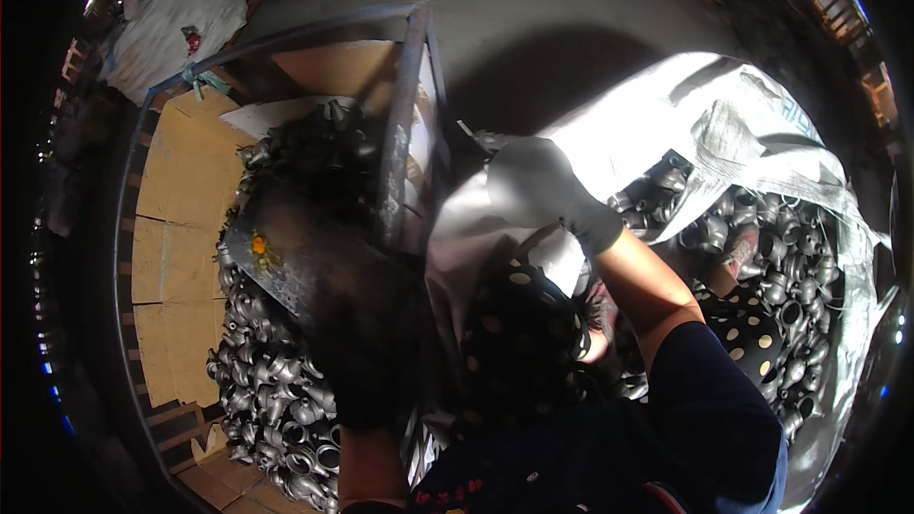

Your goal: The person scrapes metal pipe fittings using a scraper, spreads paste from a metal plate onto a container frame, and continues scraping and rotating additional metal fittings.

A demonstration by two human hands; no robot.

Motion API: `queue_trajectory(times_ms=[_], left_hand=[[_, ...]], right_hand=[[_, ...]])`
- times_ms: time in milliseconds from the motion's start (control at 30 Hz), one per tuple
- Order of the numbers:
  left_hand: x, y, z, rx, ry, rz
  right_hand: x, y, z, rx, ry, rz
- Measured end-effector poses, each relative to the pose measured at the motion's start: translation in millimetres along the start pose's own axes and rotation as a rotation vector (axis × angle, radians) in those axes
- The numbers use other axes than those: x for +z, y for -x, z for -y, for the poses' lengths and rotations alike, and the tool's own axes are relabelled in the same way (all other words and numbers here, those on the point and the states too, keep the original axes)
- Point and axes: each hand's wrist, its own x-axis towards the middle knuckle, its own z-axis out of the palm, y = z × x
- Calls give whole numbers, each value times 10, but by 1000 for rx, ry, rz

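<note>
Metal fittings (276,390), grey and hollow with rounded bodies and open mouths, lay heaped in a crate (393,171) with a blue-grey metal frame, on the person's left. More of the same sort, a darker pile of fittings (809,266), filled the white sack (628,124) standing on the right with its mouth spread wide.

From where I stood, the left hand (350,312) was over the crate, its forearm coming up from the lower edge, but blur and deep shadow swallowed the fingers; I couldn't tell whether they were closed on anything. Just beyond it a flat grey plate (276,278) with an orange spot slanted over the heap, near the hand, though I couldn't make out whether the two touched.

The right hand, in a pale glove (533,181) with a dark cuff, was reached out at the left side of the sack's mouth. Bright light washed it out against the white cloth, so I couldn't say whether it gripped the edge or merely lay there.

Close by, a co-worker in dark cloth (519,352) with pale dots was bent at the sack, one reddish-grey gloved hand (743,249) down among the fittings there. Brown cardboard (181,257) lined the crate's left wall, and past its far corner sat a big whitish bundle (186,19).
</note>
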Motion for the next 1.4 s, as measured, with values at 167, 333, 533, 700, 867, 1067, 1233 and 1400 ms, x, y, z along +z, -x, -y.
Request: queue_trajectory(times_ms=[167,333,533,700,867,1067,1233,1400], left_hand=[[4,-18,-50,-326,519,-14],[36,-16,-184,-477,546,-30],[-91,53,76,-250,402,-17],[-272,16,294,307,-425,96],[366,347,-122,60,-70,195],[1135,669,-136,61,146,355],[1086,617,220,-270,331,499],[997,626,281,-207,256,465]], right_hand=[[-337,519,-261,-163,1299,-310],[-631,1199,-534,49,1571,-54],[-674,1983,-212,405,344,-126],[-517,2320,-140,166,91,-238],[-420,2431,-206,12,-90,-194],[-341,2574,-265,-93,-65,-250],[-304,2710,-254,3,-169,-275],[-219,2770,-276,24,-147,-306]])
